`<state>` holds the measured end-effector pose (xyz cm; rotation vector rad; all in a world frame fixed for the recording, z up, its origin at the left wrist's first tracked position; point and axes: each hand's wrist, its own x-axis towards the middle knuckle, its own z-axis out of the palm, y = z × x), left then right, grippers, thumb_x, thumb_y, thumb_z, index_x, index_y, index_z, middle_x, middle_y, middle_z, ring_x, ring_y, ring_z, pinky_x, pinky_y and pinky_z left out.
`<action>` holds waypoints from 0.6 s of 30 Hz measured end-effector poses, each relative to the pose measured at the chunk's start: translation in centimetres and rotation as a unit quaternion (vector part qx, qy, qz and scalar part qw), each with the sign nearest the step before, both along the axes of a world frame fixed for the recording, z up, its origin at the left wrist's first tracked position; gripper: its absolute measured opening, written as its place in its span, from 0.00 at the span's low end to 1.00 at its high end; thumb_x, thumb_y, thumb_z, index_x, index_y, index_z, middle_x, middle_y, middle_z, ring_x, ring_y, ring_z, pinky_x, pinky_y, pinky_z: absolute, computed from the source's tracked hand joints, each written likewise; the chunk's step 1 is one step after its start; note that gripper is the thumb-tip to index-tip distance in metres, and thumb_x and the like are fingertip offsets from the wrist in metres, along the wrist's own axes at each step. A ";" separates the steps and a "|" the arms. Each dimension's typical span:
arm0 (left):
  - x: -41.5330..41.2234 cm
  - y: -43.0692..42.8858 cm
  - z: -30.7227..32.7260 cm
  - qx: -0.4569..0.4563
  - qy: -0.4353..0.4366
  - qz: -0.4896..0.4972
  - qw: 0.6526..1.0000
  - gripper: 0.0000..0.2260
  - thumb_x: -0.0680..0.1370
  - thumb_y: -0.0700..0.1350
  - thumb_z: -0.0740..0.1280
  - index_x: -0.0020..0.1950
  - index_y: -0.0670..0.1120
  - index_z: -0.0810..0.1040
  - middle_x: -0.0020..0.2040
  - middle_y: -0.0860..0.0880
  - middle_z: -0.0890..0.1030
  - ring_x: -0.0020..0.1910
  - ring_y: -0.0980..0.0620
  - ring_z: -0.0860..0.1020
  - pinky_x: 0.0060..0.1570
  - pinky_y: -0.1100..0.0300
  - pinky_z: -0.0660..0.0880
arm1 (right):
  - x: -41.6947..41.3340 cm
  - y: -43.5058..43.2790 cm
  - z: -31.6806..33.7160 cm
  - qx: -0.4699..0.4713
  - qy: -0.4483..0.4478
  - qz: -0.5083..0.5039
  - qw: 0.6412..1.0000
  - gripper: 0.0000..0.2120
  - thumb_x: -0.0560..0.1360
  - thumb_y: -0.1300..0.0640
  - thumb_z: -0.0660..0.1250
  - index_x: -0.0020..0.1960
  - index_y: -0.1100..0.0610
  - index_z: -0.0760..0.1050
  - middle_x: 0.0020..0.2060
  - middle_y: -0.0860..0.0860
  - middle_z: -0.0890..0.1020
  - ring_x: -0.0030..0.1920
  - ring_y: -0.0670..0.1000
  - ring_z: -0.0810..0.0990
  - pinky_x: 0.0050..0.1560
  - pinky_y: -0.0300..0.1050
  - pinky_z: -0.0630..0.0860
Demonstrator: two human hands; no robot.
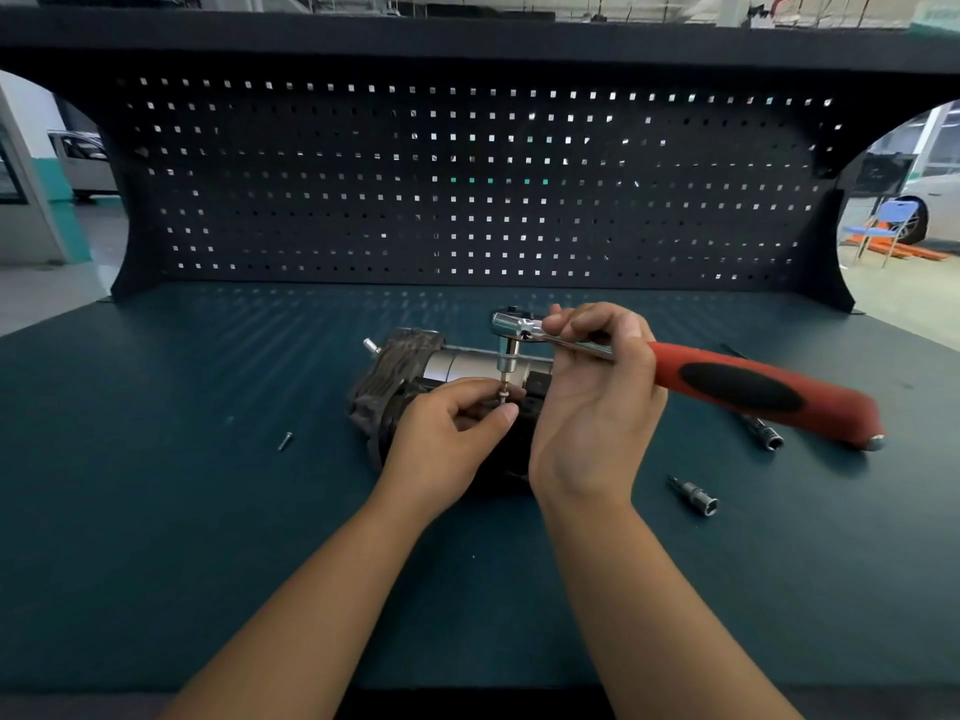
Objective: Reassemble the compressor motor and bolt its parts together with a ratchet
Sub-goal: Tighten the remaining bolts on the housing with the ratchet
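Compressor motor (415, 376) lies on its side mid-bench, just ahead of both my hands, w/ the dark finned end to the left and the shiny cylinder body to the right. On its near side a small bolt (503, 394) stands roughly upright under the socket (506, 362) on the ratchet (727, 381). Can't tell if the threads have caught, since my fingers hide the hole.

Risks, as I judge them:
- Cross-threading, if the bolt sits a bit tilted when I start turning.
- I'm holding the tool up near its head, so the long red/black handle hangs out to the right unsupported. Its weight could tip the socket off-axis and off the bolt head.
- A dropped bolt could fall into the housing or roll away.
- The motor is round and I see no clamp, so it may roll under torque.
- My left fingertips sit v. close to the socket and could get nipped.

Grip: left hand (447, 433) pinches the bolt between thumb and forefinger, a narrow pinch, w/ the other fingers curled by the motor. Right hand (592, 402) is closed round the ratchet's steel shank just behind the head, not round the red handle.

Further out on the bench (208, 511), a loose screw (284, 440) lies to the left, well apart. On the right, a spare socket (696, 495) lies nearer me and a second socket piece (763, 431) sits under the handle. Pegboard (467, 174) stands behind.
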<state>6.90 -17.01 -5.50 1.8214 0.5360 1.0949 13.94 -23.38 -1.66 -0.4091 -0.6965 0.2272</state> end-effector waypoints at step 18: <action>1.4 1.5 2.6 -0.032 -0.065 -0.062 0.995 0.09 0.76 0.45 0.66 0.38 0.51 0.82 0.32 0.56 0.82 0.32 0.65 0.75 0.33 0.72 0.70 | 3.2 -0.9 0.6 -0.032 0.048 0.172 0.983 0.12 0.73 0.49 0.63 0.39 0.58 0.72 0.34 0.52 0.77 0.44 0.53 0.82 0.50 0.46 0.79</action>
